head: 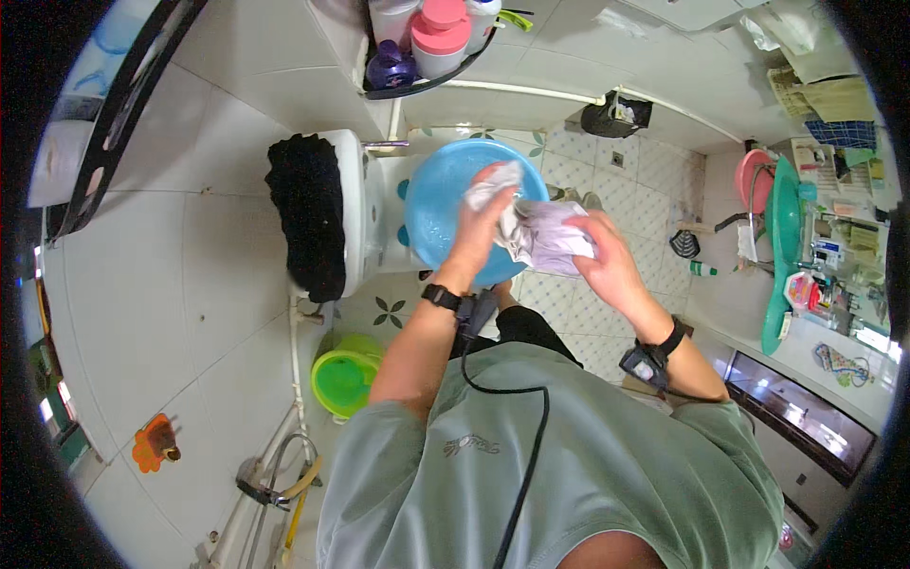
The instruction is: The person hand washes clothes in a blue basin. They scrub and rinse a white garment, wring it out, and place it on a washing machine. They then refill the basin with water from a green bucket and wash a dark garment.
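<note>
A light blue plastic basin (435, 213) stands in front of me, with some water visible inside it. Over it, a pale lilac and white cloth (551, 235) is bunched between my hands. My left hand (487, 213) grips the whitish end above the basin, slightly blurred. At the basin's right side, my right hand (603, 256) holds the lilac end, fingers curled on its edge. Part of the cloth hangs past the basin's rim. Both wrists wear black straps with small devices, and a black cable runs down my shirt.
Left of the basin is a white toilet tank (352, 213) with a black cloth (307, 217) on it. A green bucket (345, 380) stands at lower left. Bottles fill a corner shelf (430, 89) above. A green-rimmed sink or counter item (782, 235) is at right.
</note>
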The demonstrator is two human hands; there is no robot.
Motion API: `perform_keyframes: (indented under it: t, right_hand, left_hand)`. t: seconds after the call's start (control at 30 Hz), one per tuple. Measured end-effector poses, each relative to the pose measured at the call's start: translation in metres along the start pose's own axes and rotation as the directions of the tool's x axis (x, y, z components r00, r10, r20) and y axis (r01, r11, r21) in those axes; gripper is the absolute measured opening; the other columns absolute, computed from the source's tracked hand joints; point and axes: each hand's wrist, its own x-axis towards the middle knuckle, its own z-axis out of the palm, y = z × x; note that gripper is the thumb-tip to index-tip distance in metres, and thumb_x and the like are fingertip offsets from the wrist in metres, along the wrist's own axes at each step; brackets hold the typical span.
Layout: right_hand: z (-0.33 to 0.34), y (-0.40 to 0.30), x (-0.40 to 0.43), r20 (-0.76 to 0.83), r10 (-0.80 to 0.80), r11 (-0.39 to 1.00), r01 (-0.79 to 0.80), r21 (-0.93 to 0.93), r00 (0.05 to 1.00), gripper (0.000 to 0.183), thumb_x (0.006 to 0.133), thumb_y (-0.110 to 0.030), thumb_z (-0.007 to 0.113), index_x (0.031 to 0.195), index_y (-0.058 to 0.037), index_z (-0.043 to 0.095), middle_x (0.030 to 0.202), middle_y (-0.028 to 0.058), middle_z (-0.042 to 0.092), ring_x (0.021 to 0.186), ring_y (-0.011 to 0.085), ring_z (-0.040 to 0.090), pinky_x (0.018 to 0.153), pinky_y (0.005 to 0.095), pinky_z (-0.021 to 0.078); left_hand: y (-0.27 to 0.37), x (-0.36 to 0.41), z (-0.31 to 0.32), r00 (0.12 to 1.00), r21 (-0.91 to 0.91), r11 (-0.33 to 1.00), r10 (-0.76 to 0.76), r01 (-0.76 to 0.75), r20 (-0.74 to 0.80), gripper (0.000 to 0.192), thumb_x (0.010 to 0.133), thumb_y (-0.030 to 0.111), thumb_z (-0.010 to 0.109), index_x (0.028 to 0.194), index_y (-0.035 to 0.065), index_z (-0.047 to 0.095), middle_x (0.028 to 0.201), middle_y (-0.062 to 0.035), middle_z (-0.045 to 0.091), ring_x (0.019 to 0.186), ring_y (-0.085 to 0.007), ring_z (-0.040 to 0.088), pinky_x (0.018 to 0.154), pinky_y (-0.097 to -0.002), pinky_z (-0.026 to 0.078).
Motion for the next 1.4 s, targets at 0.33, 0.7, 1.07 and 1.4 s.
perform_keyframes:
  t: [0.33, 0.7, 1.07, 1.4]
  right_hand:
    - [0.03, 0.0, 0.062, 0.293, 0.219, 0.81, -0.34, 0.478, 0.931, 0.038, 0.07, -0.012, 0.061, 0.104, 0.0007, 0.051, 0.093, 0.0118, 0.06, 0.084, 0.0178, 0.057, 0.074, 0.0312, 0.0467]
    - [0.028, -0.048, 0.067, 0.121, 0.064, 0.872, -0.115, 0.476, 0.991, 0.066, 0.077, -0.026, 0.069, 0.131, -0.0001, 0.041, 0.12, 0.0154, 0.054, 0.108, 0.0224, 0.054, 0.092, 0.0323, 0.043]
    - [0.055, -0.047, 0.068, 0.151, 0.011, 0.751, -0.108, 0.652, 0.988, 0.078, 0.081, -0.031, 0.065, 0.14, 0.0013, 0.026, 0.127, 0.0215, 0.051, 0.118, 0.0305, 0.051, 0.096, 0.0364, 0.0416]
    - [0.052, -0.065, 0.067, -0.149, -0.041, 0.99, 0.06, 0.125, 0.988, 0.06, 0.078, -0.018, 0.06, 0.132, -0.0034, 0.039, 0.107, 0.0233, 0.058, 0.095, 0.0406, 0.057, 0.079, 0.0437, 0.048]
  left_hand:
    - [0.044, -0.03, 0.028, 0.859, 0.675, 0.535, 0.254, -0.508, 0.445, 0.103, 0.058, 0.026, 0.086, 0.141, 0.0081, 0.028, 0.133, -0.0196, 0.041, 0.125, -0.0308, 0.04, 0.104, -0.0354, 0.035]
    - [0.058, -0.015, 0.021, 0.99, 0.273, 0.954, 0.137, -0.123, -0.033, 0.088, 0.073, 0.0, 0.068, 0.144, 0.0066, 0.016, 0.116, -0.0106, 0.053, 0.099, -0.0196, 0.058, 0.086, -0.0309, 0.048]
    - [0.078, -0.004, 0.014, 0.983, -0.163, 0.971, -0.181, 0.178, -0.007, 0.032, 0.085, 0.011, 0.057, 0.115, 0.0011, 0.053, 0.104, -0.0082, 0.06, 0.096, -0.0181, 0.058, 0.085, -0.0313, 0.046]
    - [0.106, -0.016, 0.028, 0.983, 0.372, 0.928, -0.077, 0.009, 0.168, 0.079, 0.079, 0.005, 0.067, 0.143, 0.0033, 0.02, 0.125, -0.0087, 0.048, 0.111, -0.0174, 0.05, 0.097, -0.0323, 0.04]
